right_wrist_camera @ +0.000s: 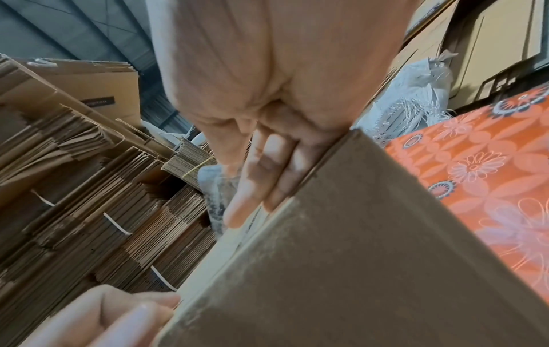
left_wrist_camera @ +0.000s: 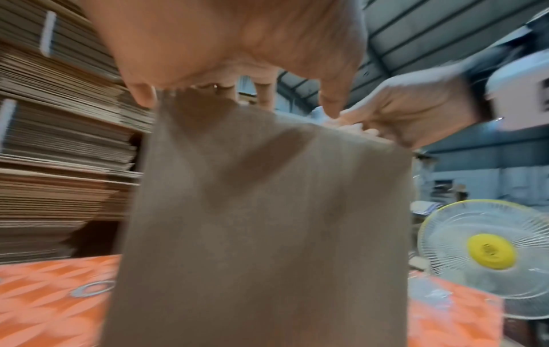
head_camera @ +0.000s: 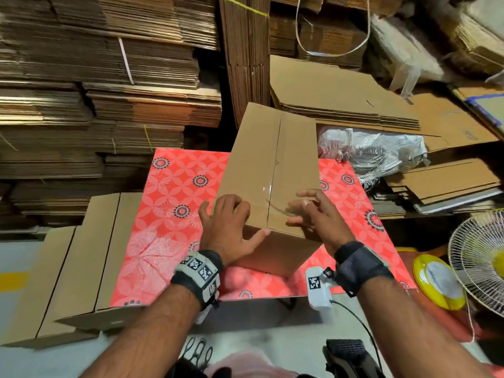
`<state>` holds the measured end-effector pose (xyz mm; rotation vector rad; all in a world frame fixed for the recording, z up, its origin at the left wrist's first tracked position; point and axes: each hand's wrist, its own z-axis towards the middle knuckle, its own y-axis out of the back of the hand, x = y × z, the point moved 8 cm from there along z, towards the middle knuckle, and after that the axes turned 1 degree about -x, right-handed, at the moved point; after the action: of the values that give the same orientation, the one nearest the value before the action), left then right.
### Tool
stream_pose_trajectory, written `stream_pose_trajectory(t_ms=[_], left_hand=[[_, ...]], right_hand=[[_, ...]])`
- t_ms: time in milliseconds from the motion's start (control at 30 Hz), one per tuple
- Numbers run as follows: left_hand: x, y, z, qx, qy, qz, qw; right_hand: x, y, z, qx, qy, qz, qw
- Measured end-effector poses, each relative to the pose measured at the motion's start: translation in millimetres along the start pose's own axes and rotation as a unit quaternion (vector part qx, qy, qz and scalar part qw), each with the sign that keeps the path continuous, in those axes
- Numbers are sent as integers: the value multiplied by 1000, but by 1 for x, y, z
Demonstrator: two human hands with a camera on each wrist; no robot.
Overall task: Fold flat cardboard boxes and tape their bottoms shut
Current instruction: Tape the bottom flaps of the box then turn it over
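Observation:
A brown cardboard box (head_camera: 272,165) stands folded up on the red flower-patterned table (head_camera: 174,203), tilted away from me. A strip of clear tape (head_camera: 268,192) runs along its upper seam. My left hand (head_camera: 226,222) rests on the near left corner, fingers on top and thumb down the near face. My right hand (head_camera: 313,214) lies with spread, straight fingers on the near right of the top, beside the tape. The left wrist view shows the box wall (left_wrist_camera: 267,223) under my left hand (left_wrist_camera: 222,47). The right wrist view shows straight fingers (right_wrist_camera: 261,183) along the box edge (right_wrist_camera: 371,246).
Flat unfolded boxes (head_camera: 68,268) lie off the table's left side. Tall stacks of bundled cardboard (head_camera: 95,91) fill the back, with more flat boxes (head_camera: 341,94) and a white woven sack (head_camera: 373,151) at back right. A fan (head_camera: 480,257) and a yellow round object (head_camera: 436,282) sit at right.

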<state>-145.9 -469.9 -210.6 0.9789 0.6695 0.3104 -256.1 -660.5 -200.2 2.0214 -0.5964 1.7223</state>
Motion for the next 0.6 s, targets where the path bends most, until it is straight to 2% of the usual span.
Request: stream_pose_trajectory(t_ms=[67, 167, 233, 300, 367, 433, 500, 600], left_hand=[[-29, -2, 0, 0, -36, -24, 999], [-73, -19, -3, 38, -106, -98, 989], [-80, -29, -5, 43, -105, -112, 987], [-75, -32, -4, 28, -101, -110, 988], [-64, -31, -2, 15, -92, -114, 989], [-49, -26, 4, -4, -60, -143, 988], [-31, -21, 12, -12, -22, -180, 983], [-6, -10, 25, -18, 19, -187, 982]], right_hand=[[-2, 0, 2, 26, -7, 51, 998], [-4, 3, 4, 50, -18, 120, 991], [-2, 9, 8, 43, -16, 133, 990], [3, 23, 18, 7, -1, 113, 994], [11, 43, 31, -40, 24, 34, 998], [25, 58, 46, -80, 71, -125, 986], [42, 56, 61, -84, 110, -240, 961], [60, 33, 88, -49, 158, -341, 926]])
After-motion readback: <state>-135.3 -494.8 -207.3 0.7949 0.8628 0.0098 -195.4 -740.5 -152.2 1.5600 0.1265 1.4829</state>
